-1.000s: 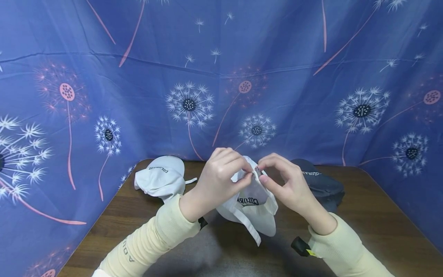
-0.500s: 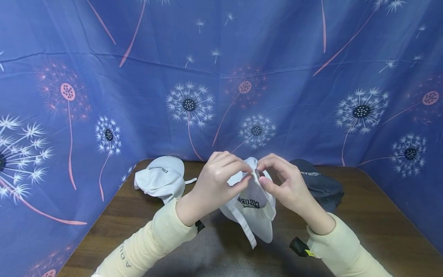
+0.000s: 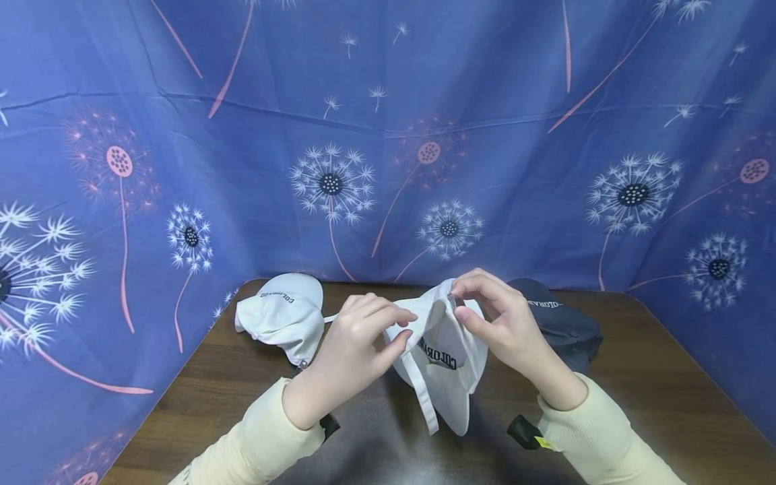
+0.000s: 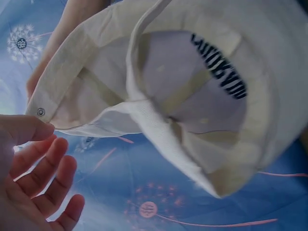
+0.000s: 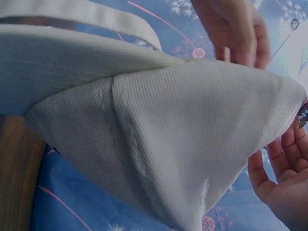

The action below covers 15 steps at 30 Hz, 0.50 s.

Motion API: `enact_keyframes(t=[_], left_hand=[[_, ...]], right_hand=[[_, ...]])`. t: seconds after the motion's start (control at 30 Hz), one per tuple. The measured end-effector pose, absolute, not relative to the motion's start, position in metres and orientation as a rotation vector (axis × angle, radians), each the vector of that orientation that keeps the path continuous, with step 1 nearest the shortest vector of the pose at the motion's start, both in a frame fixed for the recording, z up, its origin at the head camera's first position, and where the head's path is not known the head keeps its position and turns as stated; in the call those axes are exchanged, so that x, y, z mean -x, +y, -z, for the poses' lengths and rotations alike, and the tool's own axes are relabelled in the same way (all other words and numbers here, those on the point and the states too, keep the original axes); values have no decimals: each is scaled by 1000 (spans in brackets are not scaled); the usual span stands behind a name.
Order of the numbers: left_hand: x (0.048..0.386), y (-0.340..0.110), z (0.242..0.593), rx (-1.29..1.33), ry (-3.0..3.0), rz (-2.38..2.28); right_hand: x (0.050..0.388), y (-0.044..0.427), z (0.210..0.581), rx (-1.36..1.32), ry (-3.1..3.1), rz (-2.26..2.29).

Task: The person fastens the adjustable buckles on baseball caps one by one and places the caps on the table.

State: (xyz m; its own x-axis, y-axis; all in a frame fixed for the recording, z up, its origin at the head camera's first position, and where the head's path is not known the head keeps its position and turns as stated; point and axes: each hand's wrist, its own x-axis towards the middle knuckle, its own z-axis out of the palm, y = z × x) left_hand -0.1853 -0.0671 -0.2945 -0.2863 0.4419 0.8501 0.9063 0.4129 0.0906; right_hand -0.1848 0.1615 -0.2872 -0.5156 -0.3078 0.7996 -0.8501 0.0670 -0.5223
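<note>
A white cap (image 3: pixel 445 397), its inside and reversed dark lettering facing the head camera, is held above the table at the centre. My right hand (image 3: pixel 506 323) pinches its back edge at a small metal clasp (image 5: pixel 303 115). Beside the cap's left side, my left hand (image 3: pixel 358 343) has thumb and forefinger apart; in the left wrist view its thumb tip lies by the band's edge, just below a round metal snap (image 4: pixel 41 111). Whether it touches the cloth I cannot tell. A white strap (image 3: pixel 423 394) hangs from the cap.
Another white cap (image 3: pixel 285 310) lies at the back left of the brown table (image 3: pixel 661 377), its strap end toward my left hand. A dark cap (image 3: pixel 560 323) sits behind my right hand. A blue patterned cloth (image 3: pixel 515 168) hangs behind.
My left hand has let go of the cap's back edge and moved left and down. The cap's opening has spread wider and its brim has swung slightly left. My right hand has barely moved.
</note>
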Motion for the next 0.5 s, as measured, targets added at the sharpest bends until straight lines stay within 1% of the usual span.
enact_keyframes(t=[0.23, 0.5], left_hand=[[182, -79, 325, 1054, -2066, 800], [180, -81, 350, 1015, -2251, 909]], right_hand=[[186, 163, 289, -1140, -1856, -1469], [188, 165, 290, -1094, -1885, -1476]])
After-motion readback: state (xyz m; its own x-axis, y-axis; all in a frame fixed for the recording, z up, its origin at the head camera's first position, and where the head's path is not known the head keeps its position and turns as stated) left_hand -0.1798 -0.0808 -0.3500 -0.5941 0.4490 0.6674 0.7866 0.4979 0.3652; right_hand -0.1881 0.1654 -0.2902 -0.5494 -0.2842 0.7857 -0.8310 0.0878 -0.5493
